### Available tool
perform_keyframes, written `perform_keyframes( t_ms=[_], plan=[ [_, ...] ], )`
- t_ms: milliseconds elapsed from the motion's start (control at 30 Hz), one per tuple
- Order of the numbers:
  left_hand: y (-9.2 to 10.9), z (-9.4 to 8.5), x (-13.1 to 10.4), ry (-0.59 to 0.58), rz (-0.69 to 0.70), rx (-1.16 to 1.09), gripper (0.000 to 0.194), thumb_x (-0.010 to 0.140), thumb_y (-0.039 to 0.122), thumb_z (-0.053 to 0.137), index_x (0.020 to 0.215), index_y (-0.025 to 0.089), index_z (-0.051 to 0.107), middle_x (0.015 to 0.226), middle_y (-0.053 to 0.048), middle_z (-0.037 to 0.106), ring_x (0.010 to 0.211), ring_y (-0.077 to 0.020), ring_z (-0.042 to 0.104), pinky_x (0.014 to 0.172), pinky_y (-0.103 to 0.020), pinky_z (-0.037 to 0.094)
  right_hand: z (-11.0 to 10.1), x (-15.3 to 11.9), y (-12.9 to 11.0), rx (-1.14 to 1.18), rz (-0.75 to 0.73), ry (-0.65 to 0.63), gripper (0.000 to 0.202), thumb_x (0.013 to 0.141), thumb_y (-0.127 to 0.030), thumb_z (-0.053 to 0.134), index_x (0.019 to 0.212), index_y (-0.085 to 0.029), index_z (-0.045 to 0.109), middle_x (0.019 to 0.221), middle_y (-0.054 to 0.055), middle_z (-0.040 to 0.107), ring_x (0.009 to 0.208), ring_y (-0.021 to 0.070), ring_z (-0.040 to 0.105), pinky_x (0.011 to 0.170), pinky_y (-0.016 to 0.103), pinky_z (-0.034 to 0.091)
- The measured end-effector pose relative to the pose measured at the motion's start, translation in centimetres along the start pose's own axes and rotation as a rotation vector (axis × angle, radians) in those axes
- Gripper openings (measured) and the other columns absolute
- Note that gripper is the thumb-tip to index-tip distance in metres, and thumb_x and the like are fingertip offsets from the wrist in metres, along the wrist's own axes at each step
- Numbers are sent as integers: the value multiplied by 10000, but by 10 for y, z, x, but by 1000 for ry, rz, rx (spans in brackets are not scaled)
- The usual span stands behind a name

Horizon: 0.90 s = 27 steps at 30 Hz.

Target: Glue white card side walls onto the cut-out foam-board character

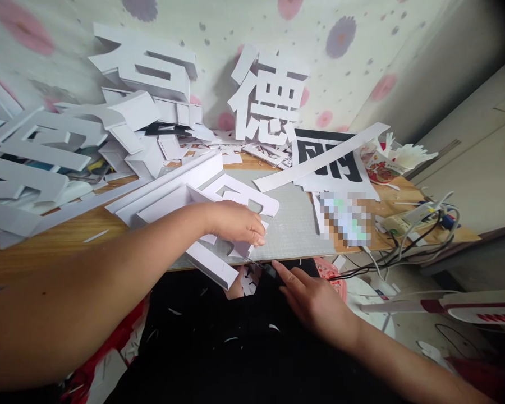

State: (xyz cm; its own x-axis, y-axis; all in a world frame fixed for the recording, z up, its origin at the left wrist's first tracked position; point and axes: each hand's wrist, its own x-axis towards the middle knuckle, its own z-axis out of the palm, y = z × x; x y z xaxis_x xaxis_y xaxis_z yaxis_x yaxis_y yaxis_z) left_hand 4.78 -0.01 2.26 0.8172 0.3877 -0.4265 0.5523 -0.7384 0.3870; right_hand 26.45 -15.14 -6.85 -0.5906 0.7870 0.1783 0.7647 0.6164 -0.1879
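Observation:
My left hand (pixel 238 224) is closed over a white foam-board character (pixel 258 201), its fingers curled down against the piece near the table's front edge. Narrow side walls stand along parts of this character, and one long arm (pixel 212 268) juts past the edge. My right hand (pixel 309 292) grips a craft knife (pixel 270 271) with a dark handle, index finger stretched along it. The thin blade points left and meets the lower corner of the character just beside my left fingertips. A grey cutting mat (pixel 292 224) lies beneath the piece.
Finished white characters lean at the back, one in the middle (pixel 271 98) and others piled left (pixel 46 146). A white strip (pixel 320 160) lies across a printed black character sheet (pixel 353 168). A paper bowl of scraps (pixel 382 163) and a power strip with cables (pixel 408 221) sit right.

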Motion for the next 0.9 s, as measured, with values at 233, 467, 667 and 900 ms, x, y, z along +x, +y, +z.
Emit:
perform_keyframes(
  t_ms=[233, 467, 667, 900],
  plan=[
    [-1, 0, 0, 5, -13, -6, 337, 892, 467, 410, 897, 277, 687, 1028, -8, 653, 947, -192, 561, 864, -314, 380, 6, -2, 3, 29, -9, -44, 449, 1016, -220, 315, 1426, -53, 396, 871, 88, 641, 606, 192, 630, 527, 313, 522],
    [1, -1, -1, 2, -12, -31, 305, 895, 442, 432, 896, 281, 690, 1035, -3, 654, 945, -189, 559, 865, -307, 382, -1, 1, 4, -16, -23, -84, 463, 964, -188, 439, 1416, -88, 438, 896, 82, 646, 619, 182, 622, 526, 294, 489],
    [-2, -1, -1, 10, 11, -52, 293, 915, 432, 443, 892, 280, 691, 1020, 12, 665, 932, -172, 546, 863, -278, 365, -18, -7, 8, 40, -95, -182, 477, 952, -160, 463, 1428, -134, 434, 881, 54, 624, 628, 170, 617, 530, 279, 459],
    [-1, -1, -3, 14, -5, -66, 269, 937, 397, 448, 887, 290, 690, 1009, 38, 664, 992, -161, 543, 858, -258, 354, -42, -17, 36, 149, 22, -51, 468, 953, -211, 469, 1421, -226, 460, 1046, 84, 644, 807, 189, 648, 696, 301, 504]
  ],
)
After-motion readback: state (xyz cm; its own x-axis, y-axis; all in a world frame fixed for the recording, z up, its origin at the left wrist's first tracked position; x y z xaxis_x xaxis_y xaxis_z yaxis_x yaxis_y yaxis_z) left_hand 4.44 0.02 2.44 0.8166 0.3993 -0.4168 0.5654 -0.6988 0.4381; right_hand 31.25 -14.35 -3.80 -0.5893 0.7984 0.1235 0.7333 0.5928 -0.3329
